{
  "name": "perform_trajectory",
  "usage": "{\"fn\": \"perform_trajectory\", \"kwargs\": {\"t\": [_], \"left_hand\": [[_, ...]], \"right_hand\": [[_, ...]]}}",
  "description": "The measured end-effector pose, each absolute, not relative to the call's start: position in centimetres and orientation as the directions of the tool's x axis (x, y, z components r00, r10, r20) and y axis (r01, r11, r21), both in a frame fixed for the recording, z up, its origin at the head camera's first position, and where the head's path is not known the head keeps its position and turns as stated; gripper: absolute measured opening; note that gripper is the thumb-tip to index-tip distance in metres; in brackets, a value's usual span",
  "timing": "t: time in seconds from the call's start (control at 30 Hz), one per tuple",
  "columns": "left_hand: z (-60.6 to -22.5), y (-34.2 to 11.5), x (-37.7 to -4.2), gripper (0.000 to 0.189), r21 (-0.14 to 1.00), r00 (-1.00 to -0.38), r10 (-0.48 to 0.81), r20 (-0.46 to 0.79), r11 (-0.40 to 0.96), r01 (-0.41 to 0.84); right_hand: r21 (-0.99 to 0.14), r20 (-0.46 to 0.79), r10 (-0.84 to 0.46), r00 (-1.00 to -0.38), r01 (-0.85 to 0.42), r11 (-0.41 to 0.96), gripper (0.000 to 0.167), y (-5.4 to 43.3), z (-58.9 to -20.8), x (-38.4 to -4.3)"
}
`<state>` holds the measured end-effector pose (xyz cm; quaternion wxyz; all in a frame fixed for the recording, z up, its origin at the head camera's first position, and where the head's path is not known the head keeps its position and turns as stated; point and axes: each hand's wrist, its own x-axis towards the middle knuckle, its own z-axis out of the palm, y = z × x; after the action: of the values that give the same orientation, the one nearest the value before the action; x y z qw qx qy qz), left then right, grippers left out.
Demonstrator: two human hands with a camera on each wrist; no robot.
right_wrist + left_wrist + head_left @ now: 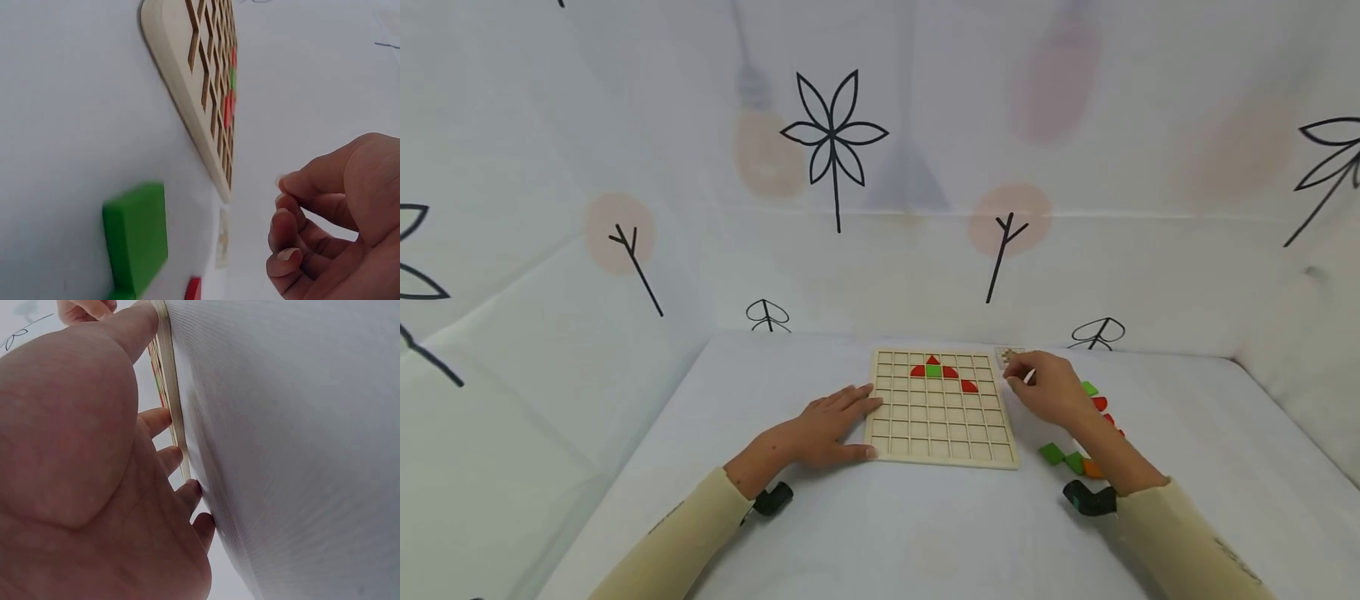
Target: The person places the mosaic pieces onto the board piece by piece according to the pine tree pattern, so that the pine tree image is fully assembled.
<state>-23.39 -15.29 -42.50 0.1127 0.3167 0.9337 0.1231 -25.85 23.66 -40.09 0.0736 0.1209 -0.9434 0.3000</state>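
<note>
A wooden grid board (951,425) lies flat on the white table. Its far rows hold a red triangle (932,361), a green square (933,371) and several red rounded pieces, one of them a quarter-round (969,387) lower to the right. My left hand (835,425) rests at the board's left edge, fingers spread, fingertips and thumb touching the rim; the left wrist view shows the palm (69,437) beside that edge. Beyond the board's right edge hovers my right hand (1048,387). Its fingers are curled, with thumb and forefinger tips together and no piece visible between them (331,219).
To the right of the board lie loose green pieces (1052,453), an orange piece (1093,469) and red pieces (1100,403), partly covered by the right forearm. A small picture card (1004,357) is behind the right hand. A patterned white cloth (910,275) rises behind the table.
</note>
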Motion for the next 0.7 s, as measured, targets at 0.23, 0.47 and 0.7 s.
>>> {"fn": "perform_trajectory", "kwargs": {"t": [0.23, 0.47, 0.7], "left_hand": [[-42.5, -15.3, -23.4, 0.083, 0.305, -0.774, 0.619, -0.136, 0.769, 0.562], [-42.6, -15.3, -23.4, 0.082, 0.306, -0.775, 0.618, -0.136, 0.770, 0.560], [-42.5, -15.3, -23.4, 0.083, 0.304, -0.773, 0.618, -0.143, 0.770, 0.560]], "right_hand": [[-0.528, 0.222, -0.136, -0.965, -0.236, 0.816, 0.014, 26.6, -40.0, -25.1], [-0.511, 0.204, -0.082, -0.976, -0.177, 0.841, 0.016, 28.9, -40.1, -24.1], [-0.496, 0.188, -0.059, -0.980, -0.147, 0.856, 0.018, 31.2, -40.2, -23.8]]}}
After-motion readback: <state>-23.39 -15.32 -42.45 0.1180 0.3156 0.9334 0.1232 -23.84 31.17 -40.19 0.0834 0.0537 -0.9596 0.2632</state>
